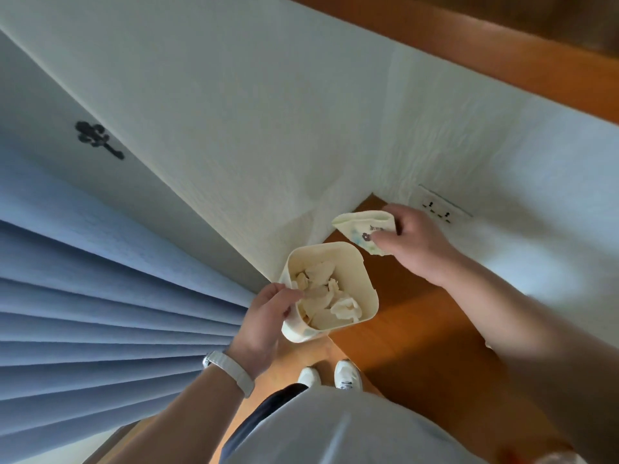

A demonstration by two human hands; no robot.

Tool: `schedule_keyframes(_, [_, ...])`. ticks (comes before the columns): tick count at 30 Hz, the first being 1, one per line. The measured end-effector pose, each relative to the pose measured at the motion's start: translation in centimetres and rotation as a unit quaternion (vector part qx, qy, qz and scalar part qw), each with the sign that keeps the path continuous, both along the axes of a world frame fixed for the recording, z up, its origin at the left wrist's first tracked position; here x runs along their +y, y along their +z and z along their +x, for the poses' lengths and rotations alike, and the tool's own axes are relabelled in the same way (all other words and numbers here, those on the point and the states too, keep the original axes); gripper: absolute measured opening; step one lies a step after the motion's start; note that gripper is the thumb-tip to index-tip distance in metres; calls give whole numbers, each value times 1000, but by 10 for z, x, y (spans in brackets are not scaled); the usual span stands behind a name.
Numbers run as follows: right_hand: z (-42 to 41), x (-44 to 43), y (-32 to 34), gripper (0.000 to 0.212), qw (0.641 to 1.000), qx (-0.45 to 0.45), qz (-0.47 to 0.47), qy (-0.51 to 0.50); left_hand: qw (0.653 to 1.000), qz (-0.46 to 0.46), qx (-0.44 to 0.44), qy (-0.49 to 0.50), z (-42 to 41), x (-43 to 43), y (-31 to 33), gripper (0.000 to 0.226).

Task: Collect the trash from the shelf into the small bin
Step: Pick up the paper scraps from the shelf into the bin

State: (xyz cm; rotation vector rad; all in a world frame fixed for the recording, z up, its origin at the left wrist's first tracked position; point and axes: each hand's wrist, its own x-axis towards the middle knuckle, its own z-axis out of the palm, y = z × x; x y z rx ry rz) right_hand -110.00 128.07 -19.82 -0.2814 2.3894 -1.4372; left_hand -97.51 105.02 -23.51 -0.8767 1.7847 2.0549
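Note:
A small cream bin [363,289] hangs in the air at the shelf's left edge, with several crumpled white tissues [330,296] inside. My left hand [268,321] grips its near rim, thumb inside. My right hand [412,244] holds a flattened cream paper packet [360,229] with a small dark flower print, just above and right of the bin's mouth, over the far corner of the wooden shelf [418,329].
White textured walls meet in a corner behind the shelf, with a wall socket [438,209] right of my right hand. Blue pleated curtains [100,313] hang at the left. My white shoes [348,380] stand on a wooden floor below.

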Motion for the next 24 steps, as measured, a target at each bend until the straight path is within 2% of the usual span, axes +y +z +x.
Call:
schedule_keyframes(3, [19, -12, 21, 6, 990, 32, 57, 127, 1000, 19, -16, -18, 1, -3, 4, 16])
schedule_keyframes(6, [32, -31, 23, 9, 964, 80, 153, 202, 999, 35, 3, -35, -1, -4, 12, 38])
schedule_keyframes(9, [38, -47, 21, 23, 943, 118, 223, 217, 996, 56, 15, -64, -5, -5, 16, 42])
schedule_keyframes(11, [42, -49, 22, 7, 939, 146, 243, 192, 994, 71, 14, -84, -6, -6, 15, 40])
schedule_keyframes(12, [44, -48, 22, 6, 941, 163, 243, 168, 993, 76, 14, -92, -7, -7, 15, 39])
schedule_keyframes(15, [52, -38, 21, 25, 946, 195, 241, 91, 991, 81, 1, -109, -8, -11, 14, 43])
schedule_keyframes(19, [72, -15, 19, 25, 938, 214, 273, 23, 988, 90, -13, -121, -11, -15, 7, 47])
schedule_keyframes(22, [95, -1, 17, 30, 927, 208, 313, -17, 986, 90, -19, -137, -14, -16, 1, 63])
schedule_keyframes(24, [110, 4, 16, 37, 919, 184, 346, -42, 985, 86, -20, -150, -16, -14, -3, 46])
